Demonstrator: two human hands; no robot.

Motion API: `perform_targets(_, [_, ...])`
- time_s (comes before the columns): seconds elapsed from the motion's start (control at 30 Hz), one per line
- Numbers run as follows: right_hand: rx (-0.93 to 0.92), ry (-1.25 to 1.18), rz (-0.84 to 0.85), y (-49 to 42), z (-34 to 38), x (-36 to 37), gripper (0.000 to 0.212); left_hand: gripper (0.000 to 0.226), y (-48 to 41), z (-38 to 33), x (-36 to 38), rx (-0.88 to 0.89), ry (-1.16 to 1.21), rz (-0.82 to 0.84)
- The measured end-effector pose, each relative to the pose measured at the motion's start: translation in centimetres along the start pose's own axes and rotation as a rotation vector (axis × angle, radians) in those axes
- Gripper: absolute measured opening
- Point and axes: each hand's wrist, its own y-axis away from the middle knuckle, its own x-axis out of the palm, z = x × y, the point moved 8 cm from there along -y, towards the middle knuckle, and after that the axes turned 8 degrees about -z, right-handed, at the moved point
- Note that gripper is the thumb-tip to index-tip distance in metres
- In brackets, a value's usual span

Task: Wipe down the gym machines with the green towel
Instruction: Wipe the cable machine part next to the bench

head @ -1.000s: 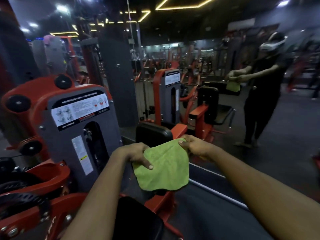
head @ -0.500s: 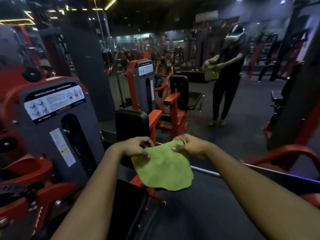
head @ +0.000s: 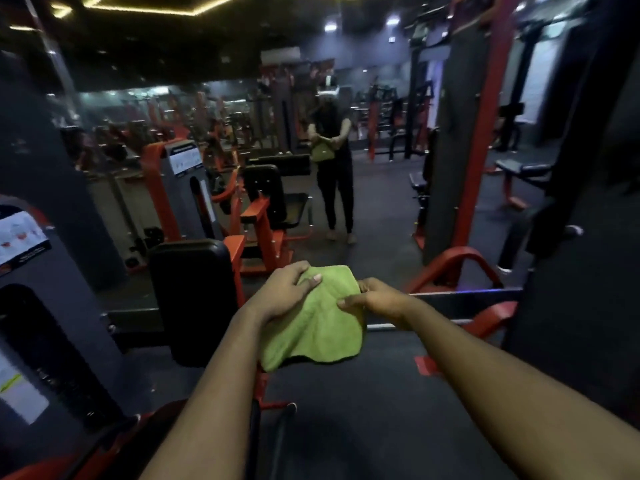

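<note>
Green towel [head: 311,330] in 2 hands [head: 282,294] [head: 377,298]

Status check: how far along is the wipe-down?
Done: no machine shows any sign of wiping. In hand: left hand and right hand grip the green towel in mid-air, touching no machine. Left: the black pad, the grey machine beside it, and the rest.

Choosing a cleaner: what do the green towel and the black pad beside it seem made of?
Green towel: soft matte cloth, likely microfibre; fuzzy surface, hangs limp. Black pad: probably vinyl over foam; smooth skin, faint sheen, rounded corners.
</note>
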Motion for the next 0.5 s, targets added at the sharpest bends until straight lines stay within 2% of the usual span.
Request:
perform_targets(0.07, [0.011,-0.082,-0.118,2.3,-0.6,-1.2,0.019,0.027,0.0,-0.7,1.0,0.033,0.003,0.034])
perform_targets(0.17, [0.06,-0.085,-0.223,6.0,-1.7,-3.6,0.024,0.026,-0.1,-1.6,4.2,0.058,-0.012,0.198])
perform_targets(0.27, [0.102,-0.112,-0.323,10.2,-3.2,-6.6,0.021,0.024,-0.4,-4.3,7.7,0.176,0.03,0.295])
perform_targets(0.33, [0.123,-0.148,-0.384,13.5,-4.1,-8.5,0.027,0.027,-0.2,-7.1,10.4,0.269,0.089,0.341])
perform_targets(0.43, [0.186,-0.212,-0.436,18.9,-5.4,-11.0,0.041,0.012,0.5,-12.8,14.5,0.399,0.177,0.426])
perform_targets(0.5, [0.215,-0.261,-0.476,22.5,-6.4,-12.7,0.042,0.014,0.9,-17.1,17.6,0.494,0.171,0.481])
